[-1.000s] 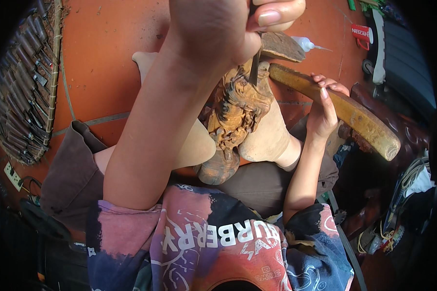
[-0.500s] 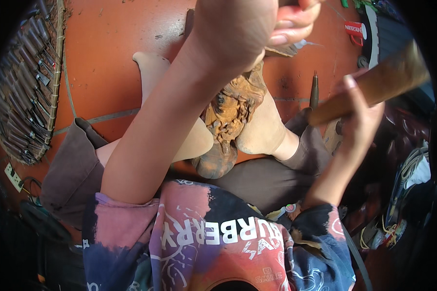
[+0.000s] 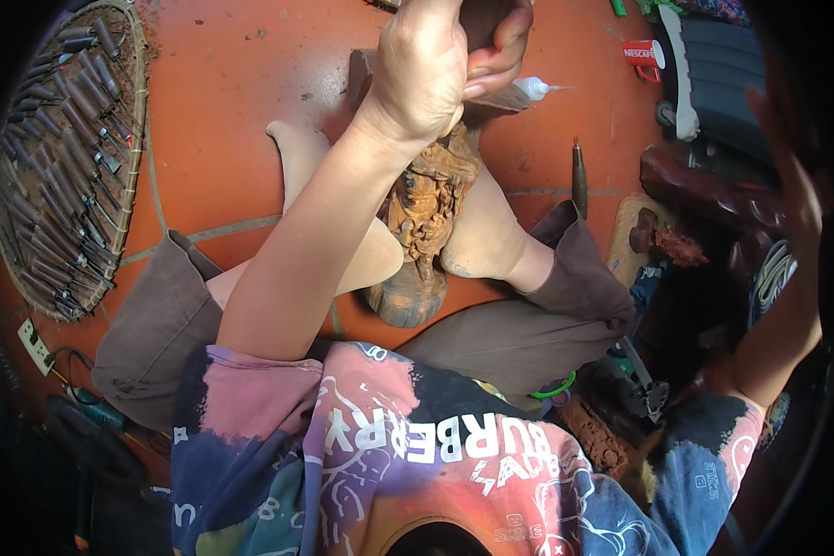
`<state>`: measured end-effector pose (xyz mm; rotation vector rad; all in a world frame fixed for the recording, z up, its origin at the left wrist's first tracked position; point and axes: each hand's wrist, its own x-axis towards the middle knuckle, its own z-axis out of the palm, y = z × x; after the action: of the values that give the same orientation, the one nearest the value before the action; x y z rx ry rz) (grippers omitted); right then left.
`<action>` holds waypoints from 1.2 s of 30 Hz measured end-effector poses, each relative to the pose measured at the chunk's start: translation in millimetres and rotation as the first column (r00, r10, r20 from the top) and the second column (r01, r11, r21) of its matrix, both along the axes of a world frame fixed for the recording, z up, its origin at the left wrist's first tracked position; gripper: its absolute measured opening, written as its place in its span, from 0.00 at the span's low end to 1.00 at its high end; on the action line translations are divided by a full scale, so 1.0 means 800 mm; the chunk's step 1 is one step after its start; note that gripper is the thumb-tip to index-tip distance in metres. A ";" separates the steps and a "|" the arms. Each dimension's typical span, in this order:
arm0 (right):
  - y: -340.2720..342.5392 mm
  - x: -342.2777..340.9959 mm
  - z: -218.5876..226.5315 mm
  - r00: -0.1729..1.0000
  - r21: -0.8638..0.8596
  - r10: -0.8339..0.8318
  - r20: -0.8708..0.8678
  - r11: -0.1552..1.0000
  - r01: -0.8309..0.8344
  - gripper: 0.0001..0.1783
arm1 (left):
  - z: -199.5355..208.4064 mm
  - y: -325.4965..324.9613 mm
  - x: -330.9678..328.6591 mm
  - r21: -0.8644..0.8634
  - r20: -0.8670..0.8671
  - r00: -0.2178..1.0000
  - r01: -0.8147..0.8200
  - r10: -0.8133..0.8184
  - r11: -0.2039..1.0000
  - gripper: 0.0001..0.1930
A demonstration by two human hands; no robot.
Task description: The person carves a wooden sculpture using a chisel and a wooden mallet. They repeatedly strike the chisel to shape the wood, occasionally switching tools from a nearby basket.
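Head view, left to right: woven tray (image 3: 140, 120), upper left, bore dark-handled chisels (image 3: 79, 181). Carved wooden figure (image 3: 426, 208), centre, lay between beige-covered feet (image 3: 486, 227). Left hand (image 3: 440, 69), top centre, was curled; contents could not be told. Red mug (image 3: 636, 56) occupied upper right. Right hand (image 3: 797, 181), right edge, was blurred; grip could not be told.

Centre bright, rim black, right grip (image 3: 795, 181) blurred.
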<state>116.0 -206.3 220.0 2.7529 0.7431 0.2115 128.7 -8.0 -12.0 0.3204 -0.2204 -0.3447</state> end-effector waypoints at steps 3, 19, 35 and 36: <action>-0.005 -0.007 0.001 0.997 0.038 -0.071 -0.001 0.997 0.071 0.26 | 0.014 -0.004 -0.008 0.047 -0.084 0.996 -0.003 0.007 0.999 0.35; -0.018 -0.029 -0.020 0.988 0.062 -0.116 -0.106 0.991 0.123 0.24 | 0.008 -0.005 -0.010 0.097 0.039 0.989 0.140 -0.144 0.985 0.37; -0.050 -0.029 -0.060 0.824 0.561 -0.109 -0.556 0.682 0.468 0.27 | -0.003 0.014 0.007 -0.289 0.152 0.988 0.065 -0.021 0.955 0.32; -0.049 -0.029 -0.062 0.825 0.576 -0.091 -0.558 0.673 0.464 0.27 | -0.005 0.014 0.009 -0.288 0.191 0.981 0.082 -0.026 0.954 0.32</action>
<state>93.0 -245.2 170.6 3.6827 0.3261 -0.3910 136.0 3.5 -15.9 0.0501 -0.4593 -0.3310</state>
